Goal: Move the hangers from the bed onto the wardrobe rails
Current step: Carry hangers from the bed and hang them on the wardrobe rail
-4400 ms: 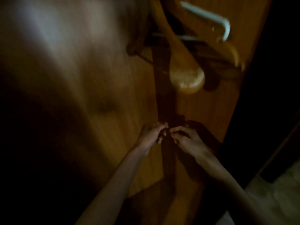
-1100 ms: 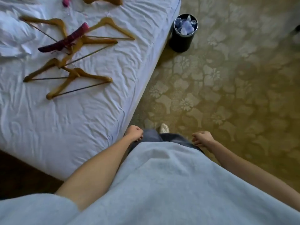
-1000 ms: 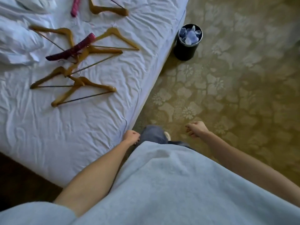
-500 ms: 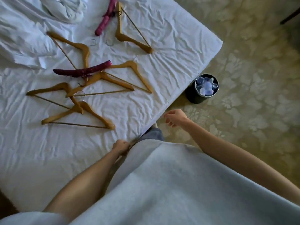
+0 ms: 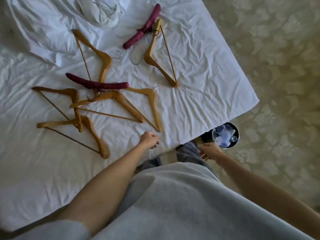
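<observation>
Head view: a person stood at the corner of a bed, looking down over a grey top (image 5: 173, 205).
Bed: the bed (image 5: 199, 70) was covered by a wrinkled white sheet, with bunched bedding (image 5: 100, 11) at its far side.
Floor: a pale carpet (image 5: 277, 66) with a floral pattern ran along the right side and past the bed's corner.
Bin: a black bin (image 5: 226, 135) holding bluish plastic stood on the carpet just beside the bed's corner.
Hangers: six wooden hangers (image 5: 121, 104) and two padded maroon hangers (image 5: 97, 83) lay scattered on the sheet, several overlapping; one wooden and one maroon lay apart towards the far corner.
Left hand: the left hand (image 5: 149, 139) hovered over the sheet near the tip of one wooden hanger, fingers loosely curled, holding nothing.
Right hand: the right hand (image 5: 210, 151) hung over the floor beside the bin, fingers loosely bent, empty.
</observation>
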A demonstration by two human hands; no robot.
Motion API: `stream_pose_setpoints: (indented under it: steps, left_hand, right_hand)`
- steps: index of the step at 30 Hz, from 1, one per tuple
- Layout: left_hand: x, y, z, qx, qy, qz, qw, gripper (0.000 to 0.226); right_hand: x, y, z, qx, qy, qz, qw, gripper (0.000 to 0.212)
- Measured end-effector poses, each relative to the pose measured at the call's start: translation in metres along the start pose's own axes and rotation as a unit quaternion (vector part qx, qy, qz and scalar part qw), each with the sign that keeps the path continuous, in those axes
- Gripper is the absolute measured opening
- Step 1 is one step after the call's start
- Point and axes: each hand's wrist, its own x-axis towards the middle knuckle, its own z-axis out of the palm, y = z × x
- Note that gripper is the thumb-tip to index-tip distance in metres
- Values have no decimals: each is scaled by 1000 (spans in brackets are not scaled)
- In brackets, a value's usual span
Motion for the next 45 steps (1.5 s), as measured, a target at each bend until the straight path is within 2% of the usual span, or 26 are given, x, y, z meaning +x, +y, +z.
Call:
stream_pose_setpoints:
  steps: [8,14,17,22,25,29,33,35,39,45]
  left_hand:
    - [17,59,28,-87,56,-83,991,24]
    - [64,98,14,-149,159,-108,970,13]
    - [109,108,-2,-150,177,-100,967,24]
    - [167,112,-25,-157,221,-113,956,32]
    - [194,99,-23,-115,220,-146,958,34]
    - [229,79,-6,-84,177,-170,966,37]
    - [243,75,14,-25,220,-148,964,41]
    - [246,76,17,-14,214,-137,967,32]
    - [232,81,11,-57,172,-124,976,22]
    - [175,97,-3,-90,241,-47,965,24]
  right_hand:
    - [62,-104,-80,-79,-66,-67,992,17]
    - [95,-215,-79,-152,-121,-167,967,20]
    - [122,-274,-59,-179,-95,-214,956,20]
    - [185,-336,-22,-284,24,-250,925,28]
    - [218,-353,-8,-302,74,-241,919,32]
    - [256,-368,5,-350,136,-266,888,34]
    - [286,-377,16,-349,146,-289,880,35]
    - [292,-379,17,-361,142,-282,877,34]
    - [271,-374,5,-394,155,-272,864,33]
    - [196,-327,-16,-376,166,-303,860,24]
